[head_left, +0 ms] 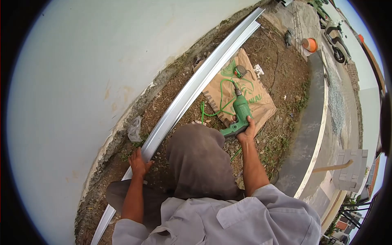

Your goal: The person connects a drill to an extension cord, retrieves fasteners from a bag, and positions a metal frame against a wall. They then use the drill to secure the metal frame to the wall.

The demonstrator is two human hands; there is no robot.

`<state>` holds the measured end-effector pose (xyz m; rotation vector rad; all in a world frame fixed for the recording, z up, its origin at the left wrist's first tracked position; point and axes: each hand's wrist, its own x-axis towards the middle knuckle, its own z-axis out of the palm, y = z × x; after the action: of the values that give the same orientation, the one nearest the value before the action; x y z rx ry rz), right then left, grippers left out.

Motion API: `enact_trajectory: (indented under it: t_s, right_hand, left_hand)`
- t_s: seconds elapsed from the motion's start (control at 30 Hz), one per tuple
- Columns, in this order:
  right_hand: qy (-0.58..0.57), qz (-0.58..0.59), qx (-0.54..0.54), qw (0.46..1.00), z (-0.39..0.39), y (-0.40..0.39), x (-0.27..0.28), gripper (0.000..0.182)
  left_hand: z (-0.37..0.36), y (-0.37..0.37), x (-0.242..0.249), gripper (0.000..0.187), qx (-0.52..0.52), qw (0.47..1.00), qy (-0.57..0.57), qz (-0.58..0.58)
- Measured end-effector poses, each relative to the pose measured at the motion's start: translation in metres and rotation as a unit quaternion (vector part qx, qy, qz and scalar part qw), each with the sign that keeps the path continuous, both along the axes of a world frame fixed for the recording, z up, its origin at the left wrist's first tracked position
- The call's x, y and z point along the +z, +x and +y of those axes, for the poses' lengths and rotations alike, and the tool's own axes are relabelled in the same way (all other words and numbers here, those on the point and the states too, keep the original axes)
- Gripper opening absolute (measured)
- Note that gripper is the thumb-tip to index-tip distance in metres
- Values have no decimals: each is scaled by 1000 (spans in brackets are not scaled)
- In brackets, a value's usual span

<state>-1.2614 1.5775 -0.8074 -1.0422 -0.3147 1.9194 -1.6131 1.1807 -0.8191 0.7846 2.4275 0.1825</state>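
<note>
My left hand (pixel 139 164) is wrapped over the near part of a long silvery metal channel (pixel 200 83), thumb on one side and fingers on the other. The channel runs diagonally from bottom left to the top, close to the wall. My right hand (pixel 247 131) grips a green power drill (pixel 241 108) by its body, beside my right knee. The drill's chuck points away from me, over a brown paper sack (pixel 261 104); a bit is hard to make out. On the sack lies a green and black tape measure (pixel 240 71). A bright green cord (pixel 221 96) loops next to the drill.
A pale wall (pixel 94 77) rises on the left. Clear crumpled plastic (pixel 134 129) lies at its foot. To the right runs a low grey kerb (pixel 313 110), with a gravel pile (pixel 336 102), grey blocks (pixel 350 169) and an orange bucket (pixel 310 45) beyond. A scooter (pixel 338 43) stands farther off.
</note>
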Motion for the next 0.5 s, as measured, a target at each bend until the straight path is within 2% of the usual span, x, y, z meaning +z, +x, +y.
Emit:
enact_trajectory:
  t_s: [0.17, 0.5]
  right_hand:
    - [-25, 29, -11, 999, 17, -1, -32, 58]
    - [-72, 72, -32, 994, 28, -12, -59, 57]
  left_hand:
    - [-1, 2, -1, 108, 3, 1000, -5, 3]
    - [-3, 6, -5, 109, 8, 1000, -18, 24]
